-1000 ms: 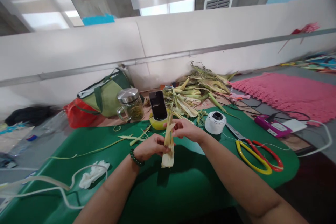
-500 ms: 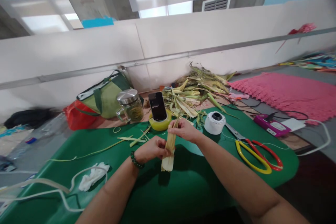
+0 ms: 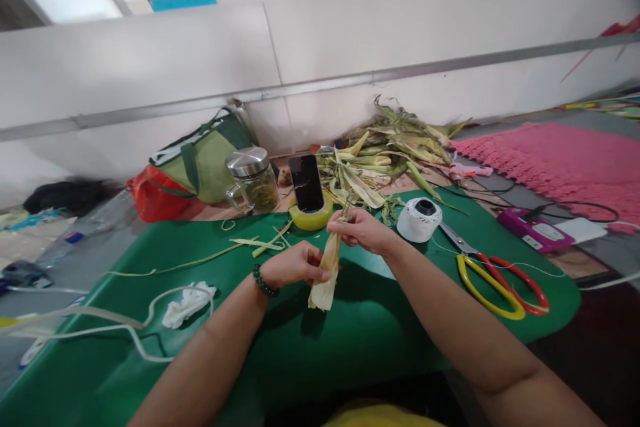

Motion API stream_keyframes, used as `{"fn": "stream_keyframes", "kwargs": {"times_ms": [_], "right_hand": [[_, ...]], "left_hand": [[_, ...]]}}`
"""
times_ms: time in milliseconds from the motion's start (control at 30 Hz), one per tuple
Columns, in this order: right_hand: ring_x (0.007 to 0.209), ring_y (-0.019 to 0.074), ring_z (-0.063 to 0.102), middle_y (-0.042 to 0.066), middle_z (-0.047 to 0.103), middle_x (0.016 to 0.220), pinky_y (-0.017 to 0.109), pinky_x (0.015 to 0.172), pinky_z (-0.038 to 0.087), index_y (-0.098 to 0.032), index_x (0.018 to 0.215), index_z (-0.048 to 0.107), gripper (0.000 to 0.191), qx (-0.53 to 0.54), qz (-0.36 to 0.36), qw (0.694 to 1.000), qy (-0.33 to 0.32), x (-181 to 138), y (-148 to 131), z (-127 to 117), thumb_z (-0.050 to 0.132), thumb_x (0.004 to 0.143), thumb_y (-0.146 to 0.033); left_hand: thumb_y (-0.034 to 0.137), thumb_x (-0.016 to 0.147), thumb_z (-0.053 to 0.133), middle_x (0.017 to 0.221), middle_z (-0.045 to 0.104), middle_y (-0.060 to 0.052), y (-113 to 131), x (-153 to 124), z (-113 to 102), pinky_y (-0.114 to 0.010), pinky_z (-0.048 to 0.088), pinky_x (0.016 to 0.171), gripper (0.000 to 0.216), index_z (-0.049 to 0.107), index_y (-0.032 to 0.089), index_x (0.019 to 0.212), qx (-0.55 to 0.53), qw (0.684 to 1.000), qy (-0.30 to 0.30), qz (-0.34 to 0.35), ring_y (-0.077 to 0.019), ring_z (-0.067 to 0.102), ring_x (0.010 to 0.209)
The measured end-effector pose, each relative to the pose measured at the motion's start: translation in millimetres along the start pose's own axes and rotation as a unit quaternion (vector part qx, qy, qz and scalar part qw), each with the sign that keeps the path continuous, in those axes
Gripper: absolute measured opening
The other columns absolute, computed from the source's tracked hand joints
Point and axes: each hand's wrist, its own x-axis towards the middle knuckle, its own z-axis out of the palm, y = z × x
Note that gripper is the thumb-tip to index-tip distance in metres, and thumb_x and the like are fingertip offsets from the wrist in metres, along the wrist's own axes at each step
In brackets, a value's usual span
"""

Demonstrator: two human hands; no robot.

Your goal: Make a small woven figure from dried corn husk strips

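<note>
A pale, dried corn husk (image 3: 326, 280) hangs tilted between my two hands over the green mat (image 3: 370, 340). My left hand (image 3: 296, 264), with a dark green bead bracelet (image 3: 264, 281) at its wrist, pinches the husk around its middle. Higher up, the gathered end is gripped by the fingers of my right hand (image 3: 361, 229). Just behind them a phone (image 3: 307, 183) leans upright on a roll of yellow tape (image 3: 311, 215). To the right of my right hand stands a white spool of thread (image 3: 419, 225). Its thread trails past scissors (image 3: 489, 273) with one yellow and one red handle.
A heap of corn husks (image 3: 395, 147) lies against the wall. At the left back are a lidded glass mug (image 3: 255, 187) and a green bag (image 3: 213, 170). A crumpled tissue (image 3: 187, 305) and white cables lie left; a purple power strip (image 3: 535, 230) and pink cloth (image 3: 560, 160) right.
The view has dipped and swung slightly left. Both hands still hold the husk, which leans a bit more, its wide lower end toward the left.
</note>
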Motion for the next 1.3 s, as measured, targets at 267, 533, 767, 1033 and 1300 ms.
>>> {"fn": "stream_keyframes", "kwargs": {"times_ms": [267, 533, 767, 1033, 1300], "right_hand": [[0.038, 0.0035, 0.03, -0.009, 0.038, 0.045, 0.021, 0.039, 0.023, -0.018, 0.063, 0.049, 0.042, -0.019, -0.035, 0.996, 0.075, 4, 4, 2, 0.072, 0.063, -0.052], [0.04, 0.0054, 0.035, -0.008, 0.041, 0.046, 0.021, 0.041, 0.027, -0.017, 0.066, 0.051, 0.043, -0.061, -0.052, 0.996, 0.044, 1, 4, 6, 0.067, 0.068, -0.057], [0.043, 0.0071, 0.041, -0.003, 0.05, 0.051, 0.022, 0.041, 0.028, -0.016, 0.066, 0.055, 0.047, -0.133, -0.077, 0.988, 0.002, 0, 6, 17, 0.06, 0.073, -0.061], [0.042, 0.0057, 0.037, -0.001, 0.054, 0.052, 0.021, 0.041, 0.025, -0.014, 0.063, 0.057, 0.048, -0.124, -0.072, 0.99, -0.008, -1, 2, 17, 0.061, 0.073, -0.061], [0.037, 0.0044, 0.032, -0.008, 0.04, 0.041, 0.021, 0.038, 0.022, -0.015, 0.062, 0.055, 0.041, -0.036, -0.044, 0.997, 0.054, 2, 7, 14, 0.071, 0.066, -0.053]], "left_hand": [[0.036, 0.057, 0.08, 0.069, 0.071, -0.006, 0, -4, -4, -0.022, 0.045, 0.054, 0.039, 0.075, 0.01, 0.086, -0.003, 1.0, 0.002, 0.009, -0.0139, 0.059, 0.057], [0.036, 0.059, 0.081, 0.092, 0.071, -0.008, 4, -6, 2, -0.029, 0.049, 0.077, 0.049, 0.067, 0.015, 0.101, -0.109, 0.991, -0.027, 0.067, -0.0202, 0.064, 0.086], [0.049, 0.065, 0.075, 0.068, 0.063, -0.003, -1, 1, 12, -0.029, 0.048, 0.072, 0.041, 0.065, 0.014, 0.083, -0.224, 0.97, 0.048, 0.078, -0.0153, 0.062, 0.067], [0.044, 0.069, 0.07, 0.052, 0.038, 0.007, 3, -2, 18, -0.02, 0.033, 0.049, 0.034, 0.052, 0.015, 0.067, -0.197, 0.974, 0.093, 0.069, -0.0052, 0.035, 0.046], [0.047, 0.068, 0.067, 0.053, 0.035, 0.007, 9, -7, 17, -0.021, 0.028, 0.048, 0.036, 0.047, 0.017, 0.064, -0.139, 0.983, 0.093, 0.077, -0.006, 0.03, 0.048]]}}
